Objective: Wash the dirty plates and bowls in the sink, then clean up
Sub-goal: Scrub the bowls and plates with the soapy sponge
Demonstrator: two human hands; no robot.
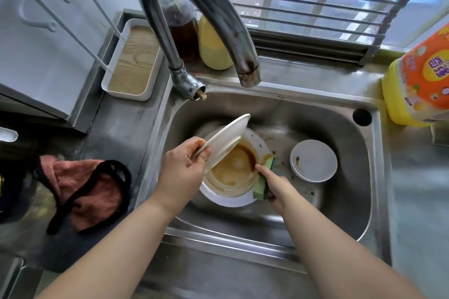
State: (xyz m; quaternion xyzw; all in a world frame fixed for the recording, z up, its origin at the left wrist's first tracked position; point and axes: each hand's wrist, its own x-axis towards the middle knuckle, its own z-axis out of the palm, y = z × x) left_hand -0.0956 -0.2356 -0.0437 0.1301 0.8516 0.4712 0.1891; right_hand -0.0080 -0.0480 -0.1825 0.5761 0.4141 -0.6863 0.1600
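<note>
Stainless steel frames the scene: a sink point(364, 172) holding the dirty crockery, its curved tap point(194, 19) dry above. Directly below the tap's spout, the person's left hand point(182, 165) grips a white plate point(223, 141) by its near rim, fingers curled around the edge, tilting it steeply over the stack beneath, seemingly to drain it and bare its face for scrubbing. Beneath it, still under the tap, sits a large white plate point(226, 199) pooled with brown sauce. The right hand point(274, 187) is closed around a green-and-yellow sponge point(263, 182), forefinger stretched along it, its tip touching the sauced plate's rim. Right of the tap's spout, deeper in the basin, lies a small white dish point(313, 160) bearing only a brown smear. Far right of the tap, a yellow detergent bottle point(418, 80) stands on the worktop point(413, 177). Behind the tap stand a dark bottle point(181, 24) of brown liquid and a yellowish bottle point(213, 48). Left of the tap lie a white wood-lined tray point(132, 56) and a pink cloth point(92, 189). Washing appears barely begun.
</note>
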